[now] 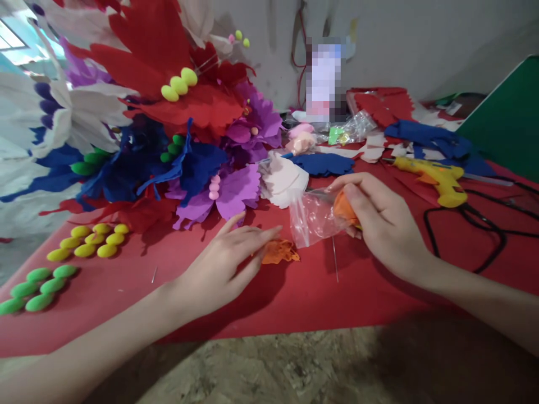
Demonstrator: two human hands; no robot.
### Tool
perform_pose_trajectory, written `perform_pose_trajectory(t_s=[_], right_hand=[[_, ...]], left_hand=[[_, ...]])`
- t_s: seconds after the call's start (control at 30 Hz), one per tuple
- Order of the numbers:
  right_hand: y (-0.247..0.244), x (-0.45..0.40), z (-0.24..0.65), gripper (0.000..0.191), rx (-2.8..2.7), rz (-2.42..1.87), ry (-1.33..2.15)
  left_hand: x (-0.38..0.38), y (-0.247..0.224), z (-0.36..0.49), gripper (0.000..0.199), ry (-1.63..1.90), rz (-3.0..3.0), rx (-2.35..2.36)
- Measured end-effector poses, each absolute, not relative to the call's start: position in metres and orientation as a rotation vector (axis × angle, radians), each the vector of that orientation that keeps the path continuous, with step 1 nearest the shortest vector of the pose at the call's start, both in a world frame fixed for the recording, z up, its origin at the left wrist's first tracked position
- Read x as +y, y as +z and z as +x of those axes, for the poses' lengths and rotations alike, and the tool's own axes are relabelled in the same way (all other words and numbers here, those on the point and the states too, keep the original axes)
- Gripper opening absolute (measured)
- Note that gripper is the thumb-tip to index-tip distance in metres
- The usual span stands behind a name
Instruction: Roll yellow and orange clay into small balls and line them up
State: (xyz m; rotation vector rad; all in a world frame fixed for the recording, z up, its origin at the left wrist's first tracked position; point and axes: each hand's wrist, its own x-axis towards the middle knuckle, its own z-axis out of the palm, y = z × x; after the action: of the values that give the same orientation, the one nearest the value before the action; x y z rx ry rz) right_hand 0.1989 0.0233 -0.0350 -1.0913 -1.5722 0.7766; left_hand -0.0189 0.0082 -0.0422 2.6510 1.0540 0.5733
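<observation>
My right hand point(381, 224) grips a small clear plastic bag point(314, 221) together with a bunched orange piece point(345, 209), thumb pressed over it. What part of the orange piece is inside the bag I cannot tell. Over the red tabletop, my left hand point(229, 255) has its fingers stretched and apart. Just beyond its fingertips lies a crumpled, ragged-edged orange piece point(281, 252), partly covered by the fingers. A thin wire or pin point(336, 261) shows below the bag. Another short pin point(154, 274) is on the table left of my left hand.
Large butterfly-like shapes in red point(181, 118), blue, white and purple point(231, 193) crowd the left. Yellow ovals point(88, 241) and green ovals point(40, 287) sit at front left. A yellow glue gun point(440, 177) with black cord lies right. Behind are blue cut pieces point(324, 164) and a green panel point(505, 120).
</observation>
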Motion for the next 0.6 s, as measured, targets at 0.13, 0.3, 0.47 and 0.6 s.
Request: perform_pose_trajectory(t_s=[0.13, 0.3, 0.47, 0.6], right_hand=[[-0.036, 0.022, 0.197, 0.013, -1.423, -1.007, 1.139], [-0.034, 0.020, 0.196, 0.027, -1.469, -0.979, 1.325], [-0.031, 0.018, 0.195, 0.029, -1.551, -1.020, 1.289], [-0.030, 0.019, 0.196, 0.022, -1.520, -1.030, 1.423]], left_hand=[[0.011, -0.041, -0.019, 0.039, 0.471, 2.547, 1.119], [0.011, -0.045, -0.017, 0.038, 0.351, 2.521, 1.071], [0.012, -0.047, -0.022, 0.041, 0.386, 2.456, 1.047], [0.007, -0.041, -0.027, 0.045, 0.343, 2.379, 1.050]])
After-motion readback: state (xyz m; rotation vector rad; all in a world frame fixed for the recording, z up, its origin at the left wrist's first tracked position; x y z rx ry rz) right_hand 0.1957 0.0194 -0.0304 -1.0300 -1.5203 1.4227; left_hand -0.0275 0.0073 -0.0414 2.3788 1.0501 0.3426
